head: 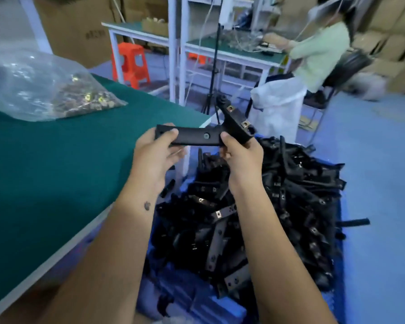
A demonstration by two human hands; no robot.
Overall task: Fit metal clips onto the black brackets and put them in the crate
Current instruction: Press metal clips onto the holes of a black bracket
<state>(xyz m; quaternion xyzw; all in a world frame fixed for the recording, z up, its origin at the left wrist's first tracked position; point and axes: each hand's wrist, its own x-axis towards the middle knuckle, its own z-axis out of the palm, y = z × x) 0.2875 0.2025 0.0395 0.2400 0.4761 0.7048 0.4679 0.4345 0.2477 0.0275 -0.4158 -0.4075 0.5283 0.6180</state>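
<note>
I hold one black bracket [197, 136] with both hands above the crate. My left hand [158, 155] grips its left end, thumb on top. My right hand [241, 155] grips it near the bend. The bracket's far arm angles up and away, with two metal clips [245, 123] fitted on it. Below lies a blue crate [339, 242] heaped with black brackets [267, 206], several carrying metal clips. A clear plastic bag of metal clips [56, 90] rests on the green table at the upper left.
The green table [56, 171] fills the left side, its white edge next to the crate. Behind stand a white sack [276, 108], a tripod [213, 90], an orange stool [131, 64], and white workbenches. A person in a light green top works at the far bench [318, 52].
</note>
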